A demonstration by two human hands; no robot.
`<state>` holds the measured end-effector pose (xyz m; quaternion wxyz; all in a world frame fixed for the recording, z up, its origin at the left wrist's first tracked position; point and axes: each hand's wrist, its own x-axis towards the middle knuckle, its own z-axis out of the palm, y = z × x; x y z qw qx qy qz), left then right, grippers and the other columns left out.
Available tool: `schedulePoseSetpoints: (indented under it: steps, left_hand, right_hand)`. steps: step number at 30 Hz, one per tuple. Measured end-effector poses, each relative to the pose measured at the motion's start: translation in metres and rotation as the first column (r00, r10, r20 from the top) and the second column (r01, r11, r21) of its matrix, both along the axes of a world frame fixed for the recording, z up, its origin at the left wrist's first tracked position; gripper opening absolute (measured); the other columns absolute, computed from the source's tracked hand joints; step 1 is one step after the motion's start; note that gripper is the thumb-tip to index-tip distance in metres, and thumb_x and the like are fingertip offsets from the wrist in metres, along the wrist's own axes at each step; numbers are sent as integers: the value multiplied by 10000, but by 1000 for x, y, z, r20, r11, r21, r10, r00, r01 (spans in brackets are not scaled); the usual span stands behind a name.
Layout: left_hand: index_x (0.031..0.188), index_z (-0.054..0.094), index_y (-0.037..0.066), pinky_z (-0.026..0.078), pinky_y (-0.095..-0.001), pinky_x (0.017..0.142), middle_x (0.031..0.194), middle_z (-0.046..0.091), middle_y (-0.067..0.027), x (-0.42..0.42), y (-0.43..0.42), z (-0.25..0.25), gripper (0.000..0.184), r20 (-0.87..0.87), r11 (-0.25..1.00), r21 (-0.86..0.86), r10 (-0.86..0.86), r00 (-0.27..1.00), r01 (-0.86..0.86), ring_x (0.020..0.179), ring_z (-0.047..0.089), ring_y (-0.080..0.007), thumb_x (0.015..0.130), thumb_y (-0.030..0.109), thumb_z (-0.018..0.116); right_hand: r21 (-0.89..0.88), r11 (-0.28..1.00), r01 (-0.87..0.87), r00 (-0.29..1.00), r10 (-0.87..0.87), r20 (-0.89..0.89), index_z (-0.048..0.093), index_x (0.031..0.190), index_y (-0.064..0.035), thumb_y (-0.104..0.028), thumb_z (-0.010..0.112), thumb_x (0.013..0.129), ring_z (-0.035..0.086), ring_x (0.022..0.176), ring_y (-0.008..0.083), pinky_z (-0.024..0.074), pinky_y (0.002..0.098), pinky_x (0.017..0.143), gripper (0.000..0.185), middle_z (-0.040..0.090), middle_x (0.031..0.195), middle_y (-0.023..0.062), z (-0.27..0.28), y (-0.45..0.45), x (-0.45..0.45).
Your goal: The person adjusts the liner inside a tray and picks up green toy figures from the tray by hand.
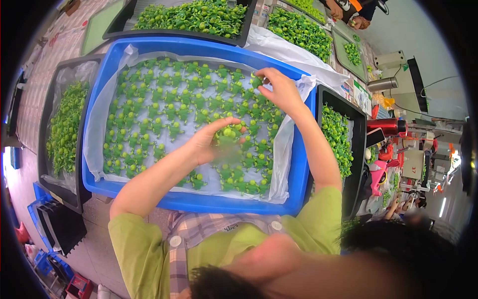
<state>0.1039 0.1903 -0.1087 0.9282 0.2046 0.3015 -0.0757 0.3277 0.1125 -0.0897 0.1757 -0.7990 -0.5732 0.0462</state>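
Observation:
A blue tray (199, 203) lined with thin white sheeting holds rows of small green pieces (144, 102), each with a leafy-looking base and a round light-green top. My left hand (205, 142) is over the tray's middle, palm up, fingers curled around several of these pieces; its lower part is blurred. Near the tray's far right corner, my right hand (280, 89) pinches one green piece (256, 81) between thumb and fingers, just above the laid-out rows. What exactly the pieces depict is too small to tell.
Black trays heaped with similar green pieces stand at the left (64, 124), back (191, 20) and right (336, 134). Beyond are more piles (298, 32), a steel flask (382, 83) and a red cylinder (387, 126). Another person's hand (358, 22) shows at the far top right.

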Motion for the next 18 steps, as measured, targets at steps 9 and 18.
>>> schedulePoseSetpoints:
  steps: [9,18]
  left_hand:
    - [1029,561,157,420,-366,741,1047,597,-62,0,1,0,373,76,998,-48,-46,996,49,943,576,-230,789,438,615]
    - [1100,541,162,361,-314,669,1056,596,8,-1,3,12,429,129,989,57,-145,981,139,951,569,-164,790,455,583]
  right_hand:
    - [13,966,-260,884,243,-399,578,1053,-75,-89,647,725,600,799,182,473,298,715,336,581,920,62,53,-30,-54]
    - [34,953,-301,768,263,-584,599,1056,-72,-126,629,743,596,732,182,465,296,665,319,571,861,74,47,-31,-56]
